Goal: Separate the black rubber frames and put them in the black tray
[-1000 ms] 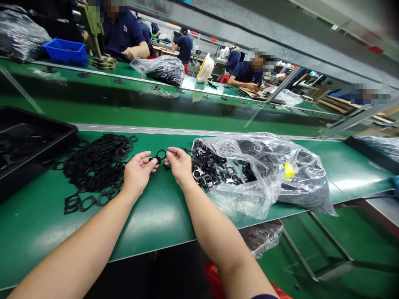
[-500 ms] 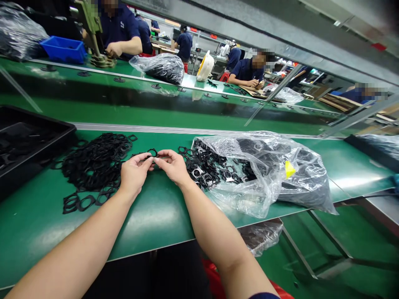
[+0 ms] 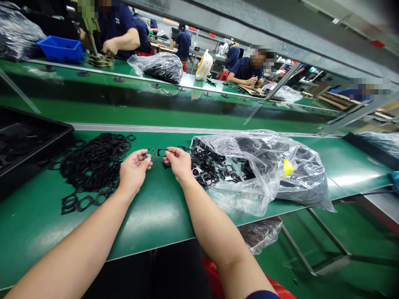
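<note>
Head view: left hand (image 3: 134, 171), thumb and finger pinched on a thin black piece (image 3: 153, 150), seen only in part, which juts from the fingertips toward the other hand. Right hand (image 3: 177, 164), thumb and finger pinched on the edge of a black frame (image 3: 158, 152), squarish with an open centre, held out leftward. Governing relation: the frame lies in the gap between the hands, off the right fingertips and just beside the left hand's piece, apparently apart from it; right hand nearer, being the holder; long axis too small to tell. Left of the left hand: pile of black rings (image 3: 93, 164) on the worktop (image 3: 156, 216); farther left, black tray (image 3: 67, 128). Right of the right hand: loose black parts (image 3: 205, 164) at the mouth of a clear plastic bag (image 3: 264, 193) bearing a yellow tag (image 3: 288, 167). Difference from half a second earlier: fingertips then met over the pieces; now the hands stand apart with a clear gap, one piece to each; pile and bag look unchanged.
</note>
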A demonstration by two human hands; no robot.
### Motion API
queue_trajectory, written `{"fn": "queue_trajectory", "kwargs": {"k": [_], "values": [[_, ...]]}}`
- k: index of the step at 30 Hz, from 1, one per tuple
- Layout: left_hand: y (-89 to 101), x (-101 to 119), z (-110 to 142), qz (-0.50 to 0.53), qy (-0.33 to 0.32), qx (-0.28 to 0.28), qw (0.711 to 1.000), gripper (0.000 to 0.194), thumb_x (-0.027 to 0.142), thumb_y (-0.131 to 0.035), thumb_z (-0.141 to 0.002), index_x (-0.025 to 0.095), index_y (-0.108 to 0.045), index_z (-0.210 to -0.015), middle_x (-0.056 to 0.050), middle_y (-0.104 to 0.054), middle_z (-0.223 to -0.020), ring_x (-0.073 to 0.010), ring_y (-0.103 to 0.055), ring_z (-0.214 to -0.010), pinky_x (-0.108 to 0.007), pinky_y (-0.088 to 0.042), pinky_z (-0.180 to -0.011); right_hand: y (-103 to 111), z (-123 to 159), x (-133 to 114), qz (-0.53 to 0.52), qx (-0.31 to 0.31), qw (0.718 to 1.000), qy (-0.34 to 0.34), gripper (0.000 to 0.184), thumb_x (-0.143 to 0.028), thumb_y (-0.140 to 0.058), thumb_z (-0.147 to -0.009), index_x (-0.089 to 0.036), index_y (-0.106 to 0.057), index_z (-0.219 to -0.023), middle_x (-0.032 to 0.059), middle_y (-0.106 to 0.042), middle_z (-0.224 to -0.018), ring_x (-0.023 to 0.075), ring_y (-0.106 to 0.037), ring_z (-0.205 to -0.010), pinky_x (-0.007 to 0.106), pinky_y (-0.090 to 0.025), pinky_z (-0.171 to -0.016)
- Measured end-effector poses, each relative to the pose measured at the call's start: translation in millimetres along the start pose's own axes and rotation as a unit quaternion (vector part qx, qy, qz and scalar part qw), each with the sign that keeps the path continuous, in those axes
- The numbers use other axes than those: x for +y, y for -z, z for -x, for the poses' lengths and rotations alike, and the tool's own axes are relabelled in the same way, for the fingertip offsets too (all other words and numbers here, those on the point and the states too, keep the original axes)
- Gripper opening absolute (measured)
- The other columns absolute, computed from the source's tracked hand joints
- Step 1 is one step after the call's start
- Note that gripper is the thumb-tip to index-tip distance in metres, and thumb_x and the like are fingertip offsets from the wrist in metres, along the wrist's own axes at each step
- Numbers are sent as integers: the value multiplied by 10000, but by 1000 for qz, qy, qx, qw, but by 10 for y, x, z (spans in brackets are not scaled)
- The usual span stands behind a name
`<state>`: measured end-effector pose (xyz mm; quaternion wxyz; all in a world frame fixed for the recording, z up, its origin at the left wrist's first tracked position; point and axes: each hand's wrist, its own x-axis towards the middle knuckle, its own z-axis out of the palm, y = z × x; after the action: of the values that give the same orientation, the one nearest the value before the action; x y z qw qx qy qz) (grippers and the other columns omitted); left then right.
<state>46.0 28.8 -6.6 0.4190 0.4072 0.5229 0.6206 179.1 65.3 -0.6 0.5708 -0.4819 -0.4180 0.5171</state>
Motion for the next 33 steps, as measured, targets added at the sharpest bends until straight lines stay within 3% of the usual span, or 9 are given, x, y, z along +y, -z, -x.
{"fn": "queue_trajectory", "kwargs": {"k": [6, 10, 17, 24, 33], "values": [[19, -19, 13, -30, -11, -54, 998, 365, 333, -693, -690, 157, -622, -1001, -10, -624, -772, -102, -586, -618, -235, -485, -594, -13, 58, -41, -51, -75, 994, -60, 234, -229, -763, -608, -138, -662, -799, -27, -646, -608, 67, -594, -517, 189, -516, -522], [36, -37, -3, -42, -3, -53, 998, 499, 337, -686, -695, 165, -586, -1153, 7, -599, -734, -105, -575, -614, -241, -487, -599, 1, 63, -47, -58, -98, 991, -72, 287, -260, -799, -561, -140, -668, -786, -29, -651, -606, 70, -598, -522, 190, -514, -518], [35, -1, 8, -74, 2, -40, 996, 507, 391, -677, -706, 150, -638, -1151, 9, -604, -714, -107, -585, -597, -260, -518, -615, 11, 59, -27, -54, -122, 988, -73, 319, -268, -811, -535, -127, -678, -789, -34, -645, -588, 55, -566, -491, 183, -488, -496], [40, 25, -14, -51, 19, 40, 998, 333, 392, -685, -683, 131, -703, -890, -32, -664, -717, -113, -584, -552, -245, -506, -532, -1, 99, -50, -57, -169, 981, -74, 342, -288, -825, -534, -135, -688, -806, -24, -665, -638, 65, -588, -517, 201, -508, -526], [62, 42, -50, 8, 60, 58, 996, 320, 380, -728, -612, 126, -674, -799, 1, -616, -660, -68, -492, -515, -191, -386, -459, 10, 115, -62, -71, -199, 975, -75, 427, -293, -830, -558, -141, -641, -909, -19, -672, -646, 83, -630, -561, 192, -524, -545]]}}
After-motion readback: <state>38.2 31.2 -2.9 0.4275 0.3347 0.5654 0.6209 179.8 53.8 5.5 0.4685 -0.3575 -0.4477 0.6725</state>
